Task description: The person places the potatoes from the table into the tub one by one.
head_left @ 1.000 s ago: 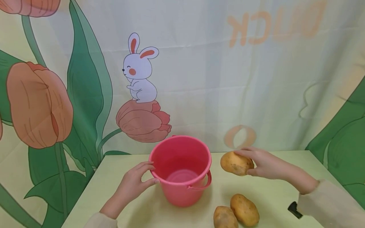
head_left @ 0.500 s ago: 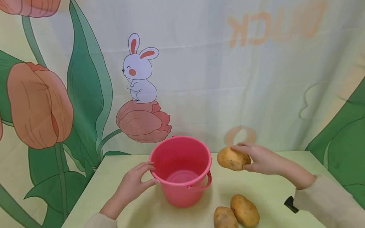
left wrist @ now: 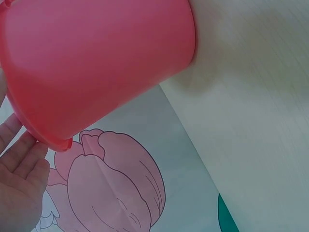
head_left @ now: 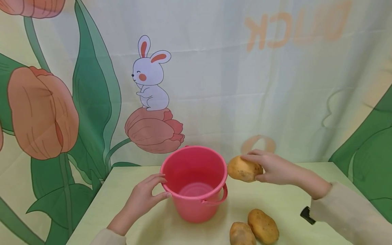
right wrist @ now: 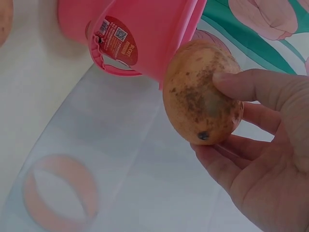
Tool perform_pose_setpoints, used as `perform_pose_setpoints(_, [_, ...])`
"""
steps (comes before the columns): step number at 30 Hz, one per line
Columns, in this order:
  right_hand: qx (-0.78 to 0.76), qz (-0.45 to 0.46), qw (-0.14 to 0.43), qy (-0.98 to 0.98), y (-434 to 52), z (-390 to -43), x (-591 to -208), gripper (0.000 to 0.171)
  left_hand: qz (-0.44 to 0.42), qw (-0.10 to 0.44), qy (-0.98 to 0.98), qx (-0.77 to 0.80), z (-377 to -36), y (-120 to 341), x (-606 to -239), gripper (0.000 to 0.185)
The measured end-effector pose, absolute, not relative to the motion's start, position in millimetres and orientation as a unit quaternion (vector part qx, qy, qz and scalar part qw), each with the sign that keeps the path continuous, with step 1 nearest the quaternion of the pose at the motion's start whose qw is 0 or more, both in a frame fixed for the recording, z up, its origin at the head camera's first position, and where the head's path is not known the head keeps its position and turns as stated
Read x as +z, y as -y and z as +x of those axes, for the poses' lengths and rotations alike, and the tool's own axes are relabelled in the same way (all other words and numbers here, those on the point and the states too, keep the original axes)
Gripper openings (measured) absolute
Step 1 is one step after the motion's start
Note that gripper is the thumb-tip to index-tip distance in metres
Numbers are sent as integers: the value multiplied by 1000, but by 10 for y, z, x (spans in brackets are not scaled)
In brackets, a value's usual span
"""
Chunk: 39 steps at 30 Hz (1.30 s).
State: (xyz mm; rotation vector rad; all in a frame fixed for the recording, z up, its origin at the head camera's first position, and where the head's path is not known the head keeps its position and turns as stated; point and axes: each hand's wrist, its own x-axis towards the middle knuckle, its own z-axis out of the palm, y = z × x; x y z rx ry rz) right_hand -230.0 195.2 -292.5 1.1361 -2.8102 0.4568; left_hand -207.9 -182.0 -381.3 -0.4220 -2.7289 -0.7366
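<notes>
Between the right hand's (head_left: 277, 168) thumb and curled fingers (right wrist: 251, 84) one potato (head_left: 244, 169) is pinched, held up off the table just beside the pink bucket's (head_left: 196, 183) rim, probably so it can be dropped in. Over at the left hand (head_left: 144, 197), the near rim is gripped with curled fingertips, most likely to keep the bucket steady. Nearer than the right fingers, two more potatoes (head_left: 263, 226) are left touching on the table (head_left: 122, 183). Count: three potatoes, one bucket.
</notes>
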Motion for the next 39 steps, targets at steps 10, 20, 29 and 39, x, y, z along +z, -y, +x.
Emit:
perform_pose_setpoints(10, [138, 388, 42, 910, -1834, -2311, -2848, 55, -147, 137, 945, -258, -2084, 1818, -3817, 38])
perform_pose_setpoints(20, [140, 403, 37, 904, -1726, -2339, -2761, 54, -144, 130, 945, -262, -2079, 1811, -3798, 40])
perform_pose_setpoints(29, [154, 407, 22, 900, -1675, -2396, -2723, 53, -147, 140, 944, -260, -2081, 1815, -3801, 38])
perform_pose_setpoints(39, [151, 398, 2, 905, -1579, -2457, -2720, 54, -147, 140, 945, -257, -2078, 1807, -3795, 39])
